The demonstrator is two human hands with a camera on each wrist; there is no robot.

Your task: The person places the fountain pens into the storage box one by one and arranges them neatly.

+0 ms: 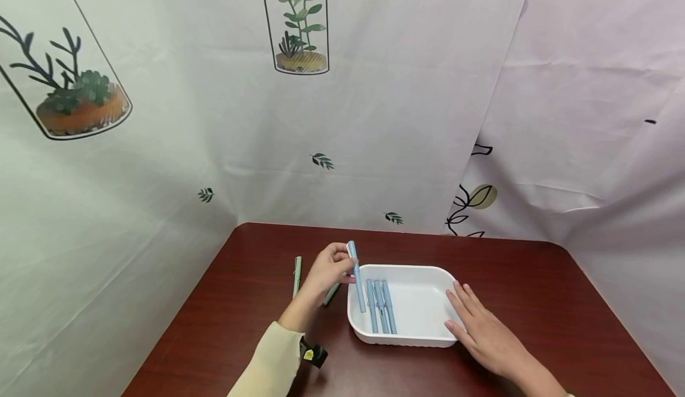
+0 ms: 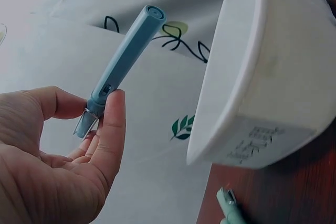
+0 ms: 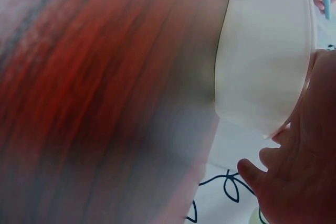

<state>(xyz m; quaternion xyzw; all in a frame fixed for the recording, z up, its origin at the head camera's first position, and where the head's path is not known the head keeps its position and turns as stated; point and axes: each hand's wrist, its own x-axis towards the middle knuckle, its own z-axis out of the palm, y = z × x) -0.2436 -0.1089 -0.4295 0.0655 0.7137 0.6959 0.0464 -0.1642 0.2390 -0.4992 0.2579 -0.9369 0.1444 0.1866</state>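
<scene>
My left hand (image 1: 324, 272) pinches a light blue pen (image 1: 358, 287) over the left rim of a white tray (image 1: 425, 302). In the left wrist view, thumb and fingers hold that pen (image 2: 128, 51) near its clip, tilted and off the table. Three more light blue pens (image 1: 380, 308) lie side by side in the tray's left part. My right hand (image 1: 484, 334) rests its outstretched fingers on the tray's right rim. From the right wrist, the tray's outer wall (image 3: 262, 51) shows beside that hand.
Left of the tray, a green pen (image 1: 297, 275) lies on the dark red table (image 1: 257, 302). Another green pen (image 1: 332, 293) lies nearer the tray, partly behind the left hand. A printed white cloth (image 1: 374, 117) hangs behind the table.
</scene>
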